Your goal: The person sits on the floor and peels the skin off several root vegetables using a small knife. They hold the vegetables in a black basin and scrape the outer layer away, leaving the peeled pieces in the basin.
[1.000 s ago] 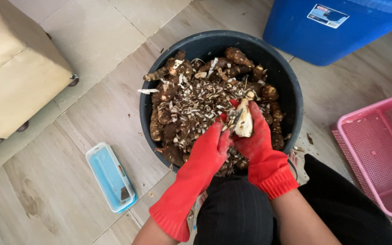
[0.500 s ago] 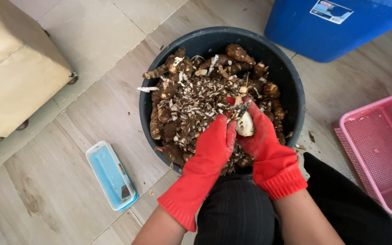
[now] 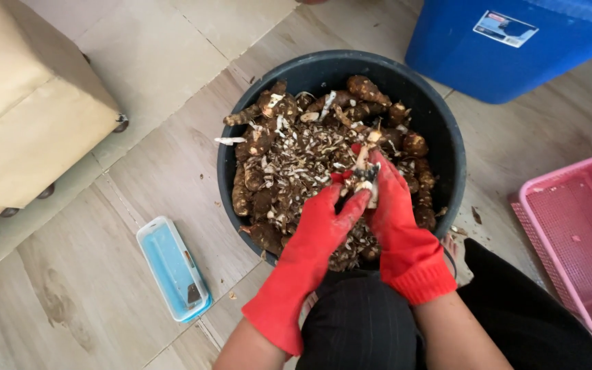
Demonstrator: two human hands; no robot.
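Observation:
A dark round tub on the floor holds several brown root tubers and a heap of pale peelings. Both my hands wear red rubber gloves and meet over the tub's near side. My right hand grips a partly peeled, whitish tuber. My left hand is closed around a small peeling tool pressed against that tuber; most of the tool is hidden by the glove. My knees in black trousers sit below the tub.
A blue plastic bin stands at the far right. A pink mesh basket lies on the right. A light blue lidded box rests on the tiles at the left. A beige padded seat fills the upper left.
Both hands shifted slightly while working the tool along the tuber. The view tilted a little; tub and floor items stayed put.

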